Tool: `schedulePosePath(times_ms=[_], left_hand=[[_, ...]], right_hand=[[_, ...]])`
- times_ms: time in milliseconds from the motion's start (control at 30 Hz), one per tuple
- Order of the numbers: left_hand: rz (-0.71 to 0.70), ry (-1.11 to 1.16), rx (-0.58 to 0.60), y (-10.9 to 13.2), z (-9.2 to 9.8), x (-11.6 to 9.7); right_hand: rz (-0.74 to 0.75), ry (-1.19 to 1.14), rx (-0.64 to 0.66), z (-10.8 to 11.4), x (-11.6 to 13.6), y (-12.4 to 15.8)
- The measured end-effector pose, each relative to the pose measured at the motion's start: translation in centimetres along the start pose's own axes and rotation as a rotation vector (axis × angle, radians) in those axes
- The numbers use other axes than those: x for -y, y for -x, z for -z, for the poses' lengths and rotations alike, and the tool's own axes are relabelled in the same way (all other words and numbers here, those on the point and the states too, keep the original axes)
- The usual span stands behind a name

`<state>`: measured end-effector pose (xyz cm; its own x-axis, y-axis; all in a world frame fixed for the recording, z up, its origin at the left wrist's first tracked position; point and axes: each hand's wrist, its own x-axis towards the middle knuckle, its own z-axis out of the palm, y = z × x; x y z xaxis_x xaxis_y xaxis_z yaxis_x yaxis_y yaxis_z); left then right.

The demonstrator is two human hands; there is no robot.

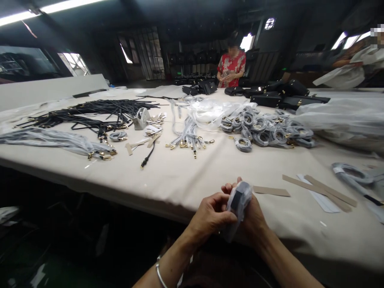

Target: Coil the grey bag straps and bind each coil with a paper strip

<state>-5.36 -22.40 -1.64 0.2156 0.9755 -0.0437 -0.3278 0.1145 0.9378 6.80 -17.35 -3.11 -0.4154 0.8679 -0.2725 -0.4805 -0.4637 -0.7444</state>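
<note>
Left hand [208, 214] and right hand [253, 216] hold a plastic-wrapped bundle [239, 208] near cardboard strips [319, 192].

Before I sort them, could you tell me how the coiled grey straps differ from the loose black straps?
The coiled grey straps are wound into separate rings, while the black straps lie long and loose in a tangled spread. The coiled grey straps also sit to the right of the black straps. Both carry gold-coloured clasps.

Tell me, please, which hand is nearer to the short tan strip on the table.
Right. The right hand is just below the short tan strip; the left hand is farther left, beyond the plastic bag.
</note>
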Motion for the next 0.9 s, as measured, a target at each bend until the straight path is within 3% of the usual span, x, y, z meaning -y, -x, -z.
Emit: schedulePosePath(times_ms=[133, 267, 333, 433, 500, 700, 800, 900], left_hand=[[-0.253, -0.647, -0.021, 0.0, 0.2, -0.4], [-0.474, -1.418, -0.086, -1.0, 0.2, 1.7], [-0.512, -1.585, -0.103, -2.0, 0.0, 3.0], [-0.514, -1.632, -0.103, -3.5, -0.2, 4.2], [-0.516, -1.604, -0.101, -4.0, 0.0, 4.4], [-0.604, -1.541, 0.023, -3.0, 2.5, 3.3], [-0.613, -1.581, 0.006, -3.1, 3.7, 2.7], [-0.607, -1.626, 0.075, -4.3, 4.2, 1.9]], right_hand=[[0.185, 0.226, -0.173, 0.7, 1.2, -1.7], [0.450, 0.410, -0.355, 3.4, 4.9, -1.0], [0.539, 0.640, -0.249, 4.7, 6.3, 0.2], [0.574, 1.145, 0.196, 6.1, 6.6, 1.2], [0.574, 1.312, 0.375, 6.8, 6.1, 0.8], [0.582, 1.353, 0.397, 8.3, 5.6, -1.3], [0.526, 1.394, 0.407, 8.0, 6.0, -1.5], [0.488, 1.440, 0.354, 7.3, 6.1, -1.5]])
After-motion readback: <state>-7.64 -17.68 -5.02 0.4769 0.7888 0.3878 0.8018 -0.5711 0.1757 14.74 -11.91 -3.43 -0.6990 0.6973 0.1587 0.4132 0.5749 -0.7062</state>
